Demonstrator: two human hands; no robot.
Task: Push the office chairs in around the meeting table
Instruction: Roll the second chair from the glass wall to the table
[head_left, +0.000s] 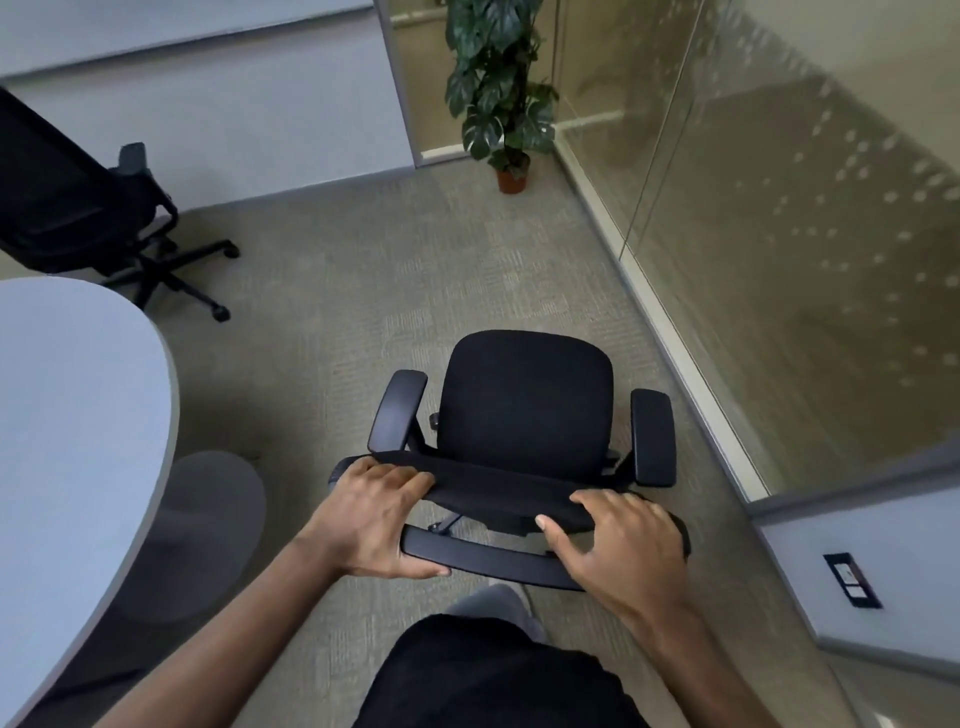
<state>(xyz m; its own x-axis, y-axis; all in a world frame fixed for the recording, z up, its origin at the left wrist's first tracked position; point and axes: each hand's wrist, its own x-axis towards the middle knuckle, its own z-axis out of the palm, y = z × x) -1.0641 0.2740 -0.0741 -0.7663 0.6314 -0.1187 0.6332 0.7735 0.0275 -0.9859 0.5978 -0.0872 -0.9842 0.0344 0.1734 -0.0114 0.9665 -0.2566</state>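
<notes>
A black office chair (524, 400) with two armrests stands on the carpet right in front of me, its seat facing away. My left hand (374, 514) grips the left end of its backrest top. My right hand (618, 540) rests over the right end of the backrest, fingers curled on it. The round grey meeting table (67, 415) fills the left side, about an arm's length from the chair. A second black office chair (78, 202) stands at the far left beyond the table, turned partly away from it.
A glass partition (779, 234) runs along the right, close to the chair's right armrest. A potted plant (504, 104) stands in the far corner. The table's round base (208, 519) sits on the floor at left. A wall with an outlet plate (852, 579) is at lower right.
</notes>
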